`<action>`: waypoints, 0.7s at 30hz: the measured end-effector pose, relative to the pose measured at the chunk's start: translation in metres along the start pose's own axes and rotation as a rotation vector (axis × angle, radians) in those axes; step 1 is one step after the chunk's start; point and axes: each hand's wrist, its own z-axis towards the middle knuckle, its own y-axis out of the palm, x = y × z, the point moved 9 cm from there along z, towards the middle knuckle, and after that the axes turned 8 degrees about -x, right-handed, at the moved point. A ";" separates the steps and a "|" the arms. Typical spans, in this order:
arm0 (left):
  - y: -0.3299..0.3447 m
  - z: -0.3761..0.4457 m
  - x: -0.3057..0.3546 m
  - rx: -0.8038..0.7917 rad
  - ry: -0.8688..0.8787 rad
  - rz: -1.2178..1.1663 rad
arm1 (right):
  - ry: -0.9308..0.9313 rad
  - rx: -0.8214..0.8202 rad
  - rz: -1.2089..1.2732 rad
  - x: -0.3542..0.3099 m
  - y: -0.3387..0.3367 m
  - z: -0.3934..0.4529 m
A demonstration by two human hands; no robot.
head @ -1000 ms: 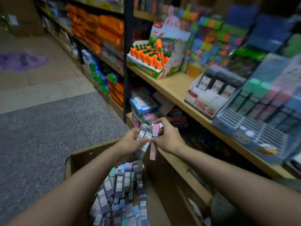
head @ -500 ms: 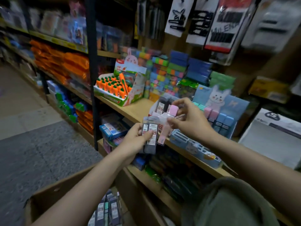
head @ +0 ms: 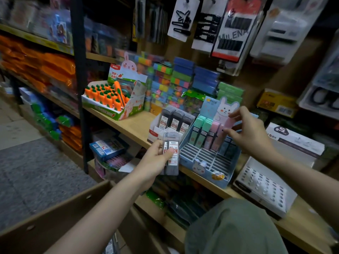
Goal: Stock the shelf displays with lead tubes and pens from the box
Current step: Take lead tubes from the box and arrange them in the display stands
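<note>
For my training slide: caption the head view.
Left hand holds grey lead tubes while right hand slots a pink tube into the blue bunny display.

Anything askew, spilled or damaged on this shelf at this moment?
Nothing looks spilled or damaged. One carrot pen leans across the upright ones in the carrot display. The left hand holds grey lead tubes; the right hand holds a pink tube over the blue bunny display.
</note>
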 end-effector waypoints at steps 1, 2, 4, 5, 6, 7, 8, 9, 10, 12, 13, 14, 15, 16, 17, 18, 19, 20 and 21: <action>0.003 0.002 0.000 -0.008 0.002 -0.003 | -0.003 0.003 -0.017 0.001 0.003 0.001; 0.005 0.003 0.000 -0.015 0.002 -0.006 | -0.005 0.005 -0.034 0.003 0.007 0.003; 0.009 0.007 0.000 -0.027 -0.001 -0.020 | -0.010 0.007 -0.060 0.005 0.013 0.005; 0.010 0.008 0.000 -0.034 -0.002 -0.027 | -0.010 0.008 -0.068 0.006 0.015 0.006; 0.012 0.009 0.000 -0.040 -0.002 -0.035 | -0.010 0.009 -0.072 0.008 0.018 0.006; 0.013 0.011 0.001 -0.044 0.001 -0.044 | -0.010 0.009 -0.072 0.009 0.020 0.007; 0.014 0.012 0.001 -0.047 0.004 -0.051 | -0.011 0.012 -0.069 0.011 0.022 0.007; 0.015 0.013 0.001 -0.050 0.009 -0.057 | -0.013 0.016 -0.066 0.012 0.023 0.007; 0.015 0.014 0.001 -0.052 0.013 -0.061 | -0.014 0.020 -0.062 0.013 0.024 0.007; 0.015 0.016 0.000 -0.051 0.020 -0.065 | -0.014 0.017 -0.056 0.014 0.025 0.008; 0.015 0.017 -0.001 -0.051 0.019 -0.063 | -0.013 0.013 -0.054 0.014 0.025 0.009; 0.016 0.017 -0.002 -0.052 0.016 -0.061 | -0.012 0.010 -0.053 0.014 0.025 0.009; 0.016 0.017 -0.003 -0.053 0.012 -0.060 | -0.012 0.008 -0.053 0.015 0.024 0.010; 0.017 0.017 -0.003 -0.054 0.009 -0.060 | -0.010 0.006 -0.051 0.015 0.024 0.010; 0.017 0.017 -0.004 -0.054 0.007 -0.058 | -0.007 0.000 -0.047 0.015 0.025 0.010; 0.017 0.017 -0.005 -0.053 0.005 -0.054 | -0.005 -0.009 -0.041 0.016 0.026 0.010; 0.017 0.017 -0.006 -0.052 0.004 -0.051 | -0.003 -0.021 -0.040 0.017 0.028 0.010; 0.017 0.017 -0.006 -0.052 0.004 -0.046 | -0.001 -0.030 -0.046 0.018 0.030 0.010; 0.017 0.017 -0.006 -0.052 0.007 -0.041 | 0.000 -0.033 -0.061 0.018 0.032 0.009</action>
